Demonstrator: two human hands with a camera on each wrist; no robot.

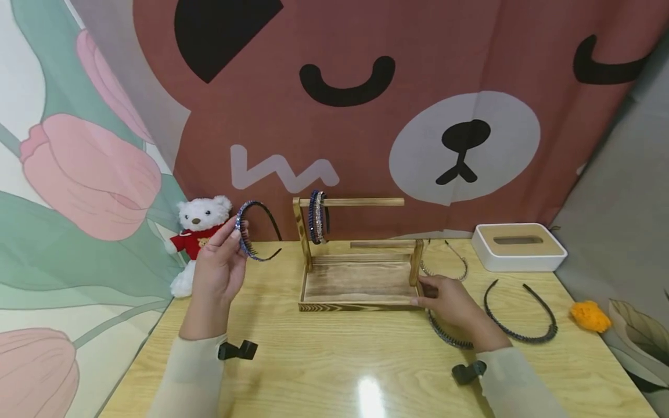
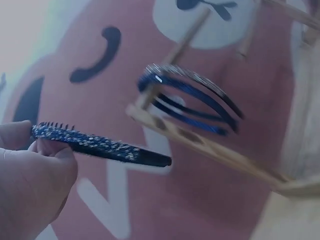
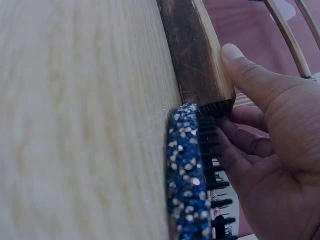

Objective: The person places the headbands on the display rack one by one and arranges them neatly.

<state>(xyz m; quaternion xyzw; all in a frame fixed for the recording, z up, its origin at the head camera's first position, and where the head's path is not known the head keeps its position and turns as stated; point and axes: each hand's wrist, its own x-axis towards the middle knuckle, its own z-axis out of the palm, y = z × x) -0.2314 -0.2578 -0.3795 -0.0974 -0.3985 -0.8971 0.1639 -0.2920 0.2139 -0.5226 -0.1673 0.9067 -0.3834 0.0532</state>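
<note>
My left hand [image 1: 222,270] pinches a blue glittery headband [image 2: 100,142] between thumb and fingers, raised left of the wooden rack [image 1: 360,281]. The headband has small comb teeth along its inside, and its open ends point right in the head view. Several headbands [image 1: 315,217], blue and silvery, hang from the rack's upper bar near its left post. My right hand [image 1: 452,302] grips the right front corner of the rack's base, thumb on top and fingers at the side. A blue sparkly headband [image 3: 187,170] lies on the table beside that hand, partly hidden by it in the head view.
Right of the rack lie a dark headband [image 1: 549,334] and a thin light one [image 1: 462,270]. A white tissue box [image 1: 517,261] stands at the back right, an orange object [image 1: 590,316] near the right edge. A white teddy bear [image 1: 201,217] sits at the left.
</note>
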